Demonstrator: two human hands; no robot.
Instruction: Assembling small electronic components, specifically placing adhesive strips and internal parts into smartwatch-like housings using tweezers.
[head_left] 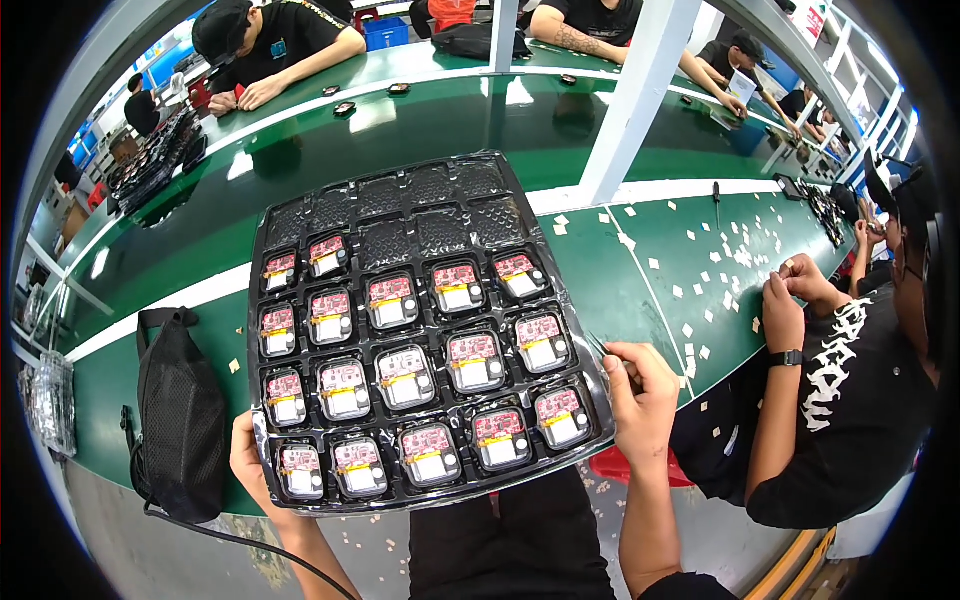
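A black plastic blister tray (385, 240) is held up and tilted in front of me, over the bench edge and my lap. My left hand (250, 460) grips its lower left edge, its fingers partly hidden under the tray. On the right edge, my right hand (643, 392) clasps the rim with the thumb on top. Small square electronic units (403, 378) with red circuit boards, yellow strips and silver-white blocks fill most pockets. The pockets at the far end are bare, apart from two units at the left of the third row.
A black bag (180, 420) with a cord lies left on the green bench (640, 310). White paper bits (735, 255) and a screwdriver (716, 200) lie right, beside a seated co-worker (850, 390). A white post (640, 100) rises ahead, before a green conveyor (450, 120) with people beyond.
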